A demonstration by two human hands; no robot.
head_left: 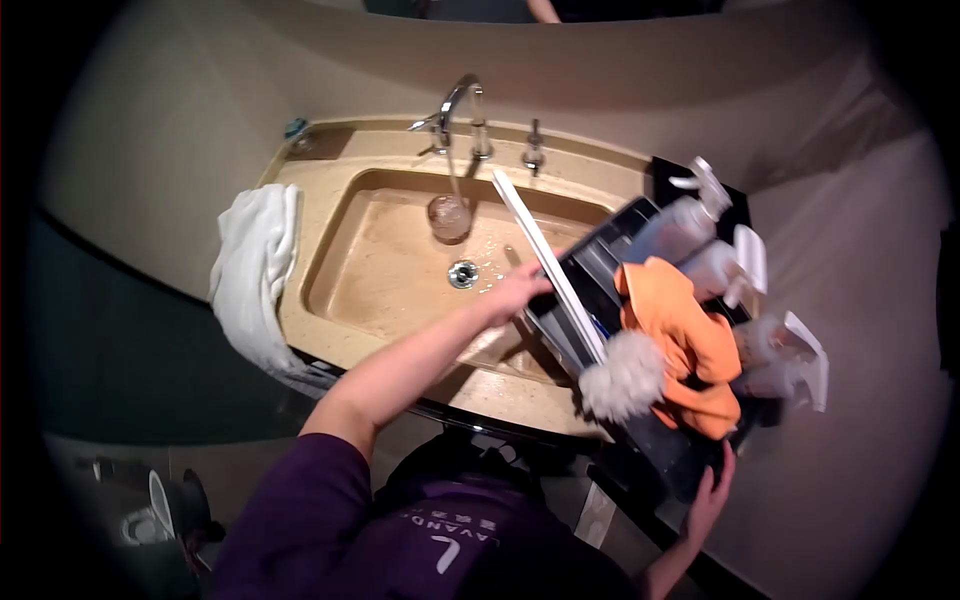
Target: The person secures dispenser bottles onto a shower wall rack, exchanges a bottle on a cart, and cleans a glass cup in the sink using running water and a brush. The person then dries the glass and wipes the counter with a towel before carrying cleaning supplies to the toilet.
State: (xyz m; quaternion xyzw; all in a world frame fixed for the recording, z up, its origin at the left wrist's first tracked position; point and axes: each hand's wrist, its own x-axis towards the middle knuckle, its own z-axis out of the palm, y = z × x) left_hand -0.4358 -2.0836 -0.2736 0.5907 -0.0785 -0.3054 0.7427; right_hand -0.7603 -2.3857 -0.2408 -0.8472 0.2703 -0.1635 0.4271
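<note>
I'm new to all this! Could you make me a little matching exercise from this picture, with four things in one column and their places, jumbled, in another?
Things
1. Orange cloth
2. White towel
3. Metal drain
4. Black caddy

Places
A. Set in the floor of the sink
B. With the left hand at one side and the right hand at another
C. Bunched up beside the spray bottles
D. Draped over the left end of the counter

Right pairs: 1-C, 2-D, 3-A, 4-B
</note>
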